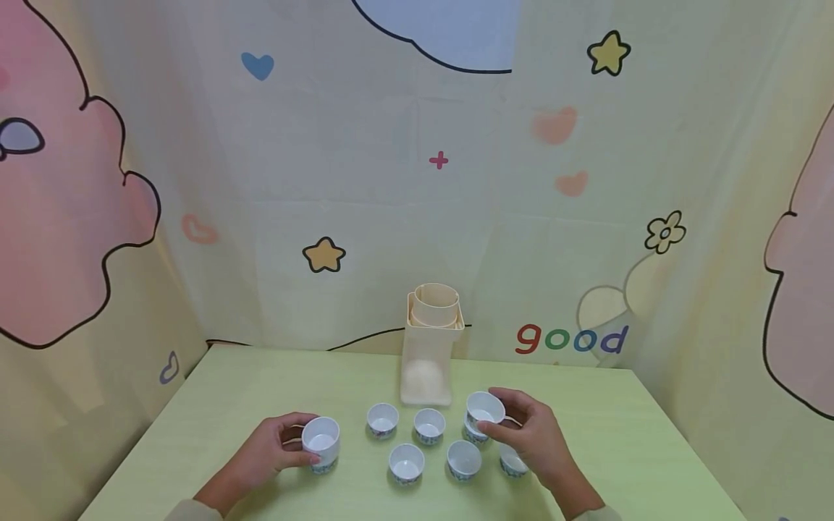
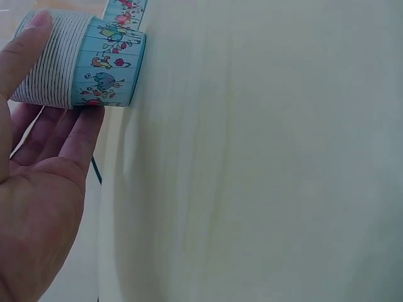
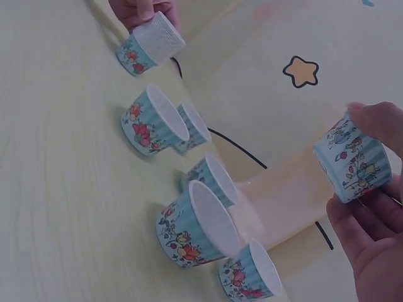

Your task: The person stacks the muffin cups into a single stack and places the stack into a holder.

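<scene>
On the near table [image 1: 215,391], the left hand [image 1: 270,452] gripped a cup stack [image 1: 321,443], steadying it; the right hand [image 1: 537,434] pinched one cup [image 1: 485,407] lifted above the others.

bare hands [image 1: 267,452], pale beige sleeve cuffs [image 1: 195,510]

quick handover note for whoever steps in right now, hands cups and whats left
Left hand grips a stack of nested cups standing on the table.
Right hand holds one cup lifted above another.
Loose cups on the table: four in the middle, at least two by the right hand.
Tall beige container stands behind them.
Done: some cups nested. Left, seemingly: the loose cups.
</scene>
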`<state>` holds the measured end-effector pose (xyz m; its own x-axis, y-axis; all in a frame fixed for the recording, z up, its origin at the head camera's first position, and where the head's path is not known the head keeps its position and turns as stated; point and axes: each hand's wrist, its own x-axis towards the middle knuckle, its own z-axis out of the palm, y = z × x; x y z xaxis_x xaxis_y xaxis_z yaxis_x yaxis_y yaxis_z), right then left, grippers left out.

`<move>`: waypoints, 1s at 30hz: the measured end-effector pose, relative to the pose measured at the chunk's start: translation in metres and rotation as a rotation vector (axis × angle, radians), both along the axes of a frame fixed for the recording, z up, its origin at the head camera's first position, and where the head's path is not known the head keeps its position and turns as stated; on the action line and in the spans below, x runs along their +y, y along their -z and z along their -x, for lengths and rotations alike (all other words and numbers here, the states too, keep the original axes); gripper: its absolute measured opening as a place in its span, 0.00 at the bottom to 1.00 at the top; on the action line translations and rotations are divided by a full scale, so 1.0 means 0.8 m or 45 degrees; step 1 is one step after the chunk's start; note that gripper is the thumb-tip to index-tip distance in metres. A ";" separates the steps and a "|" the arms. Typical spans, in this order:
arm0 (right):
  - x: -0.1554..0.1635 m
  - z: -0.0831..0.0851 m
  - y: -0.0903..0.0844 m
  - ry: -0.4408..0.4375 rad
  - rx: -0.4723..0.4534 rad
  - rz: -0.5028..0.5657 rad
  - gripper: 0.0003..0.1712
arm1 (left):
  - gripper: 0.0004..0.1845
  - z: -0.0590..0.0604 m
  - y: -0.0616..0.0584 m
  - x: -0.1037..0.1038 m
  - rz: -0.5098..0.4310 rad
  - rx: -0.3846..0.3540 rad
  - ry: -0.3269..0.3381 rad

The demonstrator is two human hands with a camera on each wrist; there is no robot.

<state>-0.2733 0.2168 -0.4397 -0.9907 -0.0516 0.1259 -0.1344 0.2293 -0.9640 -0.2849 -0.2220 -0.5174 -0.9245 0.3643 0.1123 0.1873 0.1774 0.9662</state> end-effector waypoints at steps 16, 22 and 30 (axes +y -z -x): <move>-0.041 0.000 0.007 -0.130 0.010 0.117 0.35 | 0.38 0.002 -0.005 0.001 -0.004 -0.050 0.008; -0.058 0.001 0.014 -0.184 0.005 0.141 0.35 | 0.39 0.002 -0.006 0.001 -0.002 -0.056 0.013; -0.085 0.000 0.025 -0.314 0.006 0.227 0.37 | 0.39 0.004 -0.005 0.001 0.003 -0.046 0.003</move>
